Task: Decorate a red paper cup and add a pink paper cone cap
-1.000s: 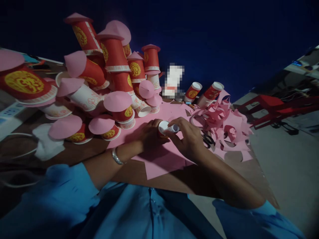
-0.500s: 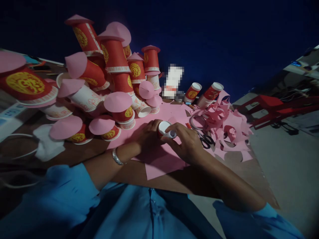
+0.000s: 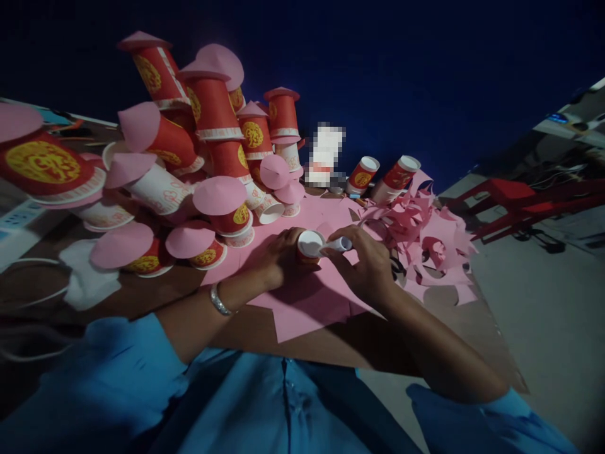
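My left hand [image 3: 280, 260] is wrapped around the side of a red paper cup [image 3: 309, 258], which stands on the pink paper with its white round end facing up. Between the thumb and fingers of my right hand [image 3: 372, 268] is a short white tube that looks like a glue stick [image 3: 341, 244]. Its tip is at the right edge of the cup's white end; whether it touches cannot be made out. Under both hands lie sheets of pink paper [image 3: 297, 315]. My left fingers are partly hidden behind the cup.
Red and white cups with pink paper cones [image 3: 220, 197] are piled at the left and back. Two bare cups [image 3: 363, 174] stand at the back right. Pink paper scraps [image 3: 439, 252] and partly covered scissors [image 3: 397, 268] lie at the right. A red stool [image 3: 501, 192] stands beyond the table.
My right hand has shifted slightly right, and the glue stick has moved from the cup's front right to its right edge, now lying more sideways. My left hand still holds the cup.
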`<action>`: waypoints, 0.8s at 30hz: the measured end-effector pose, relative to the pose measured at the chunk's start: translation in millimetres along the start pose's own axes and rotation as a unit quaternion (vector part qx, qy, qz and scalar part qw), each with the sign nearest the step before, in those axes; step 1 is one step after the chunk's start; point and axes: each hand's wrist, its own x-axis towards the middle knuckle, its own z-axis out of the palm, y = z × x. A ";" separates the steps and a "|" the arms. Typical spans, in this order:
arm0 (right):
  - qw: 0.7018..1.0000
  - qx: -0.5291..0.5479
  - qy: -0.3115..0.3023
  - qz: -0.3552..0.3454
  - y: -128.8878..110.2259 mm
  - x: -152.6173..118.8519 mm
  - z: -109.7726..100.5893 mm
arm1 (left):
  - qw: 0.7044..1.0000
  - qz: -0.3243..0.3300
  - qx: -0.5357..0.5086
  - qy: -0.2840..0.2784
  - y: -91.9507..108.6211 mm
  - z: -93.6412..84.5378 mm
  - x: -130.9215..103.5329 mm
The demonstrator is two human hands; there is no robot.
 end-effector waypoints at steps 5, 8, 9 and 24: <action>1.000 -0.006 -0.015 -0.013 -1.3 -2.0 0.7 | 1.000 -0.015 0.002 -0.013 8.1 -8.2 -2.1; 1.000 -0.005 -0.017 -0.017 -4.2 -2.3 -1.1 | 1.000 -0.015 -0.003 -0.014 11.0 -9.1 -2.9; 1.000 -0.005 -0.018 -0.020 -5.3 -2.3 -1.6 | 1.000 -0.018 -0.002 -0.013 11.1 -8.6 -3.0; 0.997 0.026 0.052 0.047 10.3 3.1 -7.0 | 0.997 0.044 -0.042 0.048 -12.1 7.4 -6.8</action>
